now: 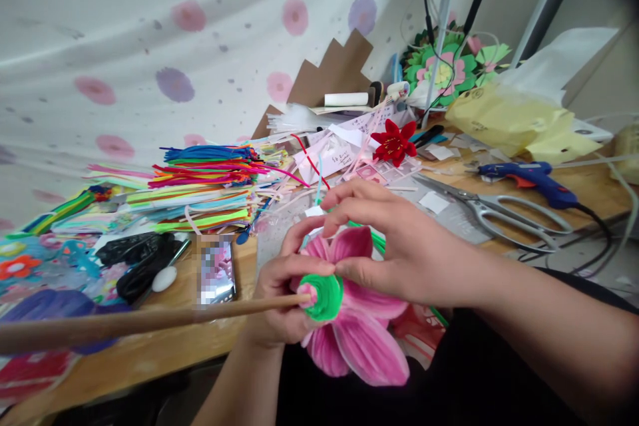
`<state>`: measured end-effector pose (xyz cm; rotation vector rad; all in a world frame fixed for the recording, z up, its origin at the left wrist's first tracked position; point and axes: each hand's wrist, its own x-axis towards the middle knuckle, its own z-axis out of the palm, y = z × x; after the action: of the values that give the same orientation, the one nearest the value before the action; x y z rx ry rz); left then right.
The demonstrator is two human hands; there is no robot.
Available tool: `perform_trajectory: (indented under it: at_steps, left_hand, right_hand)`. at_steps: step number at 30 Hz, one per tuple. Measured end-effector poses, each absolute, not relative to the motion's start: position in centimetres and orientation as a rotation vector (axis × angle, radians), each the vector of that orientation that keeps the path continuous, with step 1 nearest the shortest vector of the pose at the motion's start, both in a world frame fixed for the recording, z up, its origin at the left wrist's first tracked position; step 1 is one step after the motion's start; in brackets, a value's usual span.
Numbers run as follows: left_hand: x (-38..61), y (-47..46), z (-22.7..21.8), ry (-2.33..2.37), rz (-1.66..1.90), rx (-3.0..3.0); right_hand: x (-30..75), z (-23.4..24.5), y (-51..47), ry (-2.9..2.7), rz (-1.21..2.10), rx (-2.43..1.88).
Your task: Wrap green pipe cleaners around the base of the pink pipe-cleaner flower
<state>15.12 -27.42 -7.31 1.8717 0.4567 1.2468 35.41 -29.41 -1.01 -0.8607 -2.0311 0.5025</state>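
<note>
At the surface's [174, 345] near edge, the pink flower [372, 346] is held back outward. Right hand [399, 233]: bent over it; grip cannot be determined. Left hand [276, 279]: grasping the flower, presumably for steadiness. Stick [174, 317]: projecting left, apparently leaving the green base [328, 297] exposed.

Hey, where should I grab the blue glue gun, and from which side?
Probably by its handle, coming from the lower right: the glue gun lies with its nozzle pointing left, and the handle slants down toward that side.
</note>
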Motion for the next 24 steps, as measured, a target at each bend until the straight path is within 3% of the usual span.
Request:
perform_trajectory:
  at_steps: [9, 15, 20, 24]
  left_hand:
    - [15.6, -27.0, -7.5, 0.524, 1.255, 1.645]
    - [16.8, -27.2, -8.7, 0.847, 1.310, 1.121]
    - [17.7, -28.1, -7.9, 0.633, 1.213, 0.985]
    - [18.0, -28.4, -7.4, 0.627, 1.253, 0.931]
  right_hand:
    - [35.7, -2.1, -28.3, -1.898, 0.804, -0.661]
    - [34.8, -3.0, -28.5, -1.717, 0.591, -0.834]
    - [33.7, -3.7, -28.8, -1.646, 0.352, -0.842]
    - [33.5, -3.8, -28.8, -1.683, 0.373, -0.810]
